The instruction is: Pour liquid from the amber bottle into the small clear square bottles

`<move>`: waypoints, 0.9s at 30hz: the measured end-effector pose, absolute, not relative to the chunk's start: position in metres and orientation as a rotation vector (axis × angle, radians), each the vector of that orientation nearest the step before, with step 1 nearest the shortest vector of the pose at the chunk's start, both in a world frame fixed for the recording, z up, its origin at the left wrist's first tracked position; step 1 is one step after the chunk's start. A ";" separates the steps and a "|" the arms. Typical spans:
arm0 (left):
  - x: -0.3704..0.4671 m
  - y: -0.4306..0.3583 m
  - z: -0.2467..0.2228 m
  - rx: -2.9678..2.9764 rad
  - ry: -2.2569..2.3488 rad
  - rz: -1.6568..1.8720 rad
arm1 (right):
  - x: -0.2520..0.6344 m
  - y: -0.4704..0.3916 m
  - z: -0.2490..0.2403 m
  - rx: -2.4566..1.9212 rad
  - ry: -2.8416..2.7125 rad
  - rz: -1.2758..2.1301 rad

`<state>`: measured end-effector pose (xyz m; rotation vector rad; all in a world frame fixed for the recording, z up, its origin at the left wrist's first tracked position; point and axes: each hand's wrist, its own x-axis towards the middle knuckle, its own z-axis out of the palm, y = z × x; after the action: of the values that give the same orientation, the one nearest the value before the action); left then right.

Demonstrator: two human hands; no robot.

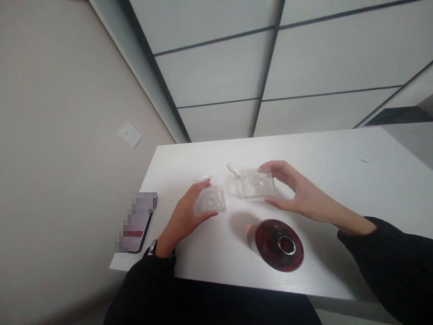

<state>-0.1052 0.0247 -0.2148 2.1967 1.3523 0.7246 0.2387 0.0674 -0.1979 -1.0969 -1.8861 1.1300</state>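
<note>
My left hand (186, 210) closes round a small clear square container (214, 200), fingers on its far side and thumb along its near side. The container sits on or just above the white table; I cannot tell which. In my right hand (287, 187) is a second clear square container (258, 184), gripped at its right side between fingers and thumb. A small whitish piece (233, 169) sticks out at that container's upper left corner, its kind blurred. Both containers look see-through, with a round mark in the middle.
A round dark red lidded vessel (279, 245) stands near the table's front edge, below my right hand. A phone (140, 223) lies at the left edge of the white table (324, 167). The wall with a socket (130, 134) rises at left; panelled doors (216, 76) stand behind.
</note>
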 end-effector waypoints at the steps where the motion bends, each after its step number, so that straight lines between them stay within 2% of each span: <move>1: -0.106 0.025 -0.219 2.161 1.349 0.734 | 0.230 0.067 -0.200 -1.083 -1.901 1.191; 6: -0.112 0.021 -0.224 2.018 1.342 0.752 | 0.211 0.059 -0.207 -1.129 -1.974 1.416; 13: -0.115 0.021 -0.225 2.005 1.319 0.747 | 0.201 0.061 -0.215 -1.192 -1.997 1.487; 18: -0.116 0.024 -0.233 2.015 1.308 0.780 | 0.235 0.060 -0.204 -1.161 -2.107 1.253; 21: -0.118 0.025 -0.241 2.040 1.295 0.794 | 0.274 0.032 -0.202 -1.227 -1.916 1.110; 24: -0.119 0.029 -0.247 2.087 1.299 0.808 | 0.292 -0.021 -0.217 -1.274 -1.757 1.076; 27: -0.118 0.035 -0.246 2.150 1.286 0.825 | 0.270 -0.070 -0.243 -1.301 -1.671 1.080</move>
<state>-0.1176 0.0351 -0.2460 2.1501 1.2860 0.8247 0.2696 -0.0700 -0.2434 -1.3009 -1.6705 1.0798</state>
